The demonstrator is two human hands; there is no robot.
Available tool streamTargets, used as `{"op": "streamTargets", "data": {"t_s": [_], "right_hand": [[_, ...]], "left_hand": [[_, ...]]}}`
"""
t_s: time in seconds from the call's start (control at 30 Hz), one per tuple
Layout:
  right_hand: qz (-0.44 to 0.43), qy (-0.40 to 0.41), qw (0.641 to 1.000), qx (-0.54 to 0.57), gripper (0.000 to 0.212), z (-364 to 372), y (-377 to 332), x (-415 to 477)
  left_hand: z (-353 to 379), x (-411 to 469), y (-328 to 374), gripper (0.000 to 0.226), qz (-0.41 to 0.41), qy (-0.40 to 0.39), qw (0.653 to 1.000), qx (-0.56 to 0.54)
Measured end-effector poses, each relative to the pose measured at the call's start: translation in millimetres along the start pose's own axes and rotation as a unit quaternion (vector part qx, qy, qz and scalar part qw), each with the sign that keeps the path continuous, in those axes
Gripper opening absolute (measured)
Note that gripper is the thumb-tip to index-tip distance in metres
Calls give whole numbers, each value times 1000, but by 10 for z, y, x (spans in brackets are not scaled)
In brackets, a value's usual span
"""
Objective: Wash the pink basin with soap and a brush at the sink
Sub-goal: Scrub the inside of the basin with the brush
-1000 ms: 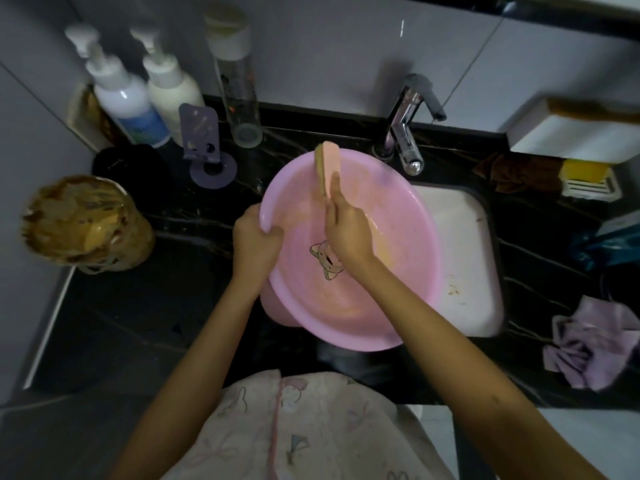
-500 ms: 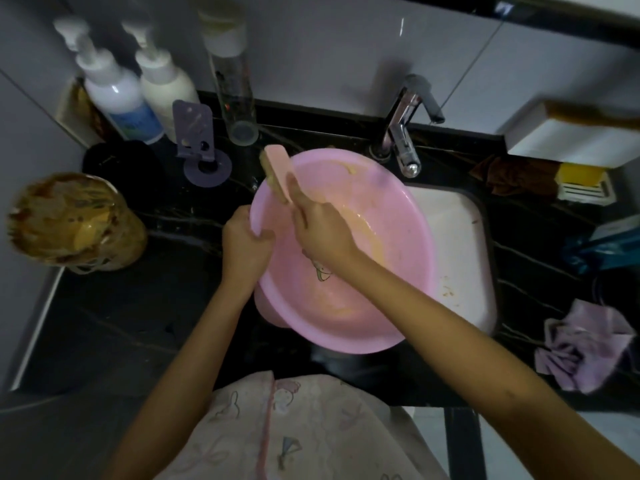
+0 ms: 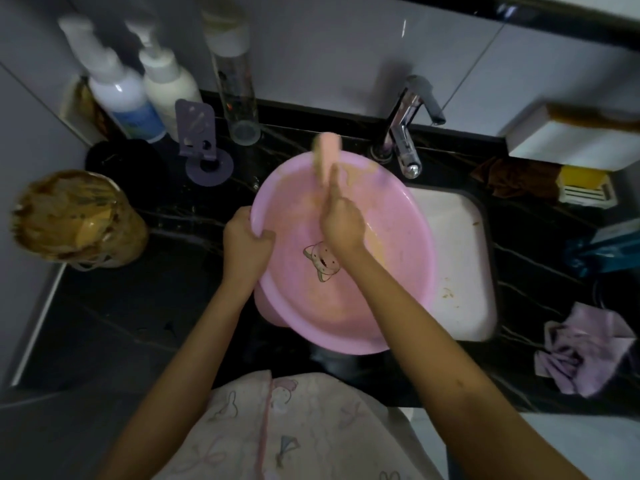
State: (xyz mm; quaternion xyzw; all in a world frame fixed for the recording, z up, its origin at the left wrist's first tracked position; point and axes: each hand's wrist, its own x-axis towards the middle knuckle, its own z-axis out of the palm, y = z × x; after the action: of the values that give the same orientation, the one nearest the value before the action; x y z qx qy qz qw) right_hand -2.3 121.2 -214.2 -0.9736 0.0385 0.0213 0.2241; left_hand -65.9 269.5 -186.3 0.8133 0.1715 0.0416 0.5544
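Scrubbing at the far rim, a person works a pink brush (image 3: 327, 157), blurred in the shot, against the 12 o'clock edge of the pink basin (image 3: 391, 278). The basin sits partly over the white sink (image 3: 460, 258) and partly over the black desk (image 3: 138, 306), just below the tap (image 3: 405, 133) at 1 o'clock. The right hand (image 3: 343, 223) is curled round the brush handle with the forefinger laid along it. The left hand (image 3: 246, 240) grips the basin's rim at 9 o'clock, steadying it.

A yellowish-brown film smears the inner wall from 12 round to 3 o'clock; whether it is lather or grime cannot be told in the dim light. The floor around the cat picture (image 3: 322, 261) looks cleaner. No water is seen running from the tap.

By this showing the wash is in mid-course. The upper wall is under the brush, while the near wall from 5 to 7 o'clock, the outside and a rinse appear left to do.

Pump bottles (image 3: 121, 95) stand at 10 o'clock on the desk, well apart from the basin.
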Motion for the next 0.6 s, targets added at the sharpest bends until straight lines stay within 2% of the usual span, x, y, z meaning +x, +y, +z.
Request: {"op": "streamTargets", "data": {"t_s": [0.07, 0.1, 0.13, 0.23, 0.3, 0.33, 0.4, 0.6], "right_hand": [[116, 15, 993, 0, 66, -134, 133, 102], [136, 16, 991, 1, 66, -164, 98, 96], [115, 16, 993, 7, 67, -155, 10, 57], [-63, -41, 997, 24, 71, 36, -285, -160], [-123, -53, 991, -27, 75, 105, -245, -219], [-123, -47, 988, -79, 77, 77, -145, -178], [-65, -38, 986, -148, 75, -50, 122, -55], [43, -45, 979, -192, 73, -527, 951, -126]], "left_hand": [[3, -2, -5, 30, -3, 0, 1000, -4], [7, 8, 5, 30, -3, 0, 1000, -1], [8, 15, 19, 30, -3, -1, 1000, 4], [-3, 0, 40, 28, -1, 8, 1000, 14], [-33, -19, 16, 29, -4, 17, 999, 27], [-38, -34, 0, 29, -9, 21, 999, 24], [-36, -40, -21, 30, -16, 21, 1000, 15], [-28, -39, -24, 27, -23, 19, 999, -10]]}}
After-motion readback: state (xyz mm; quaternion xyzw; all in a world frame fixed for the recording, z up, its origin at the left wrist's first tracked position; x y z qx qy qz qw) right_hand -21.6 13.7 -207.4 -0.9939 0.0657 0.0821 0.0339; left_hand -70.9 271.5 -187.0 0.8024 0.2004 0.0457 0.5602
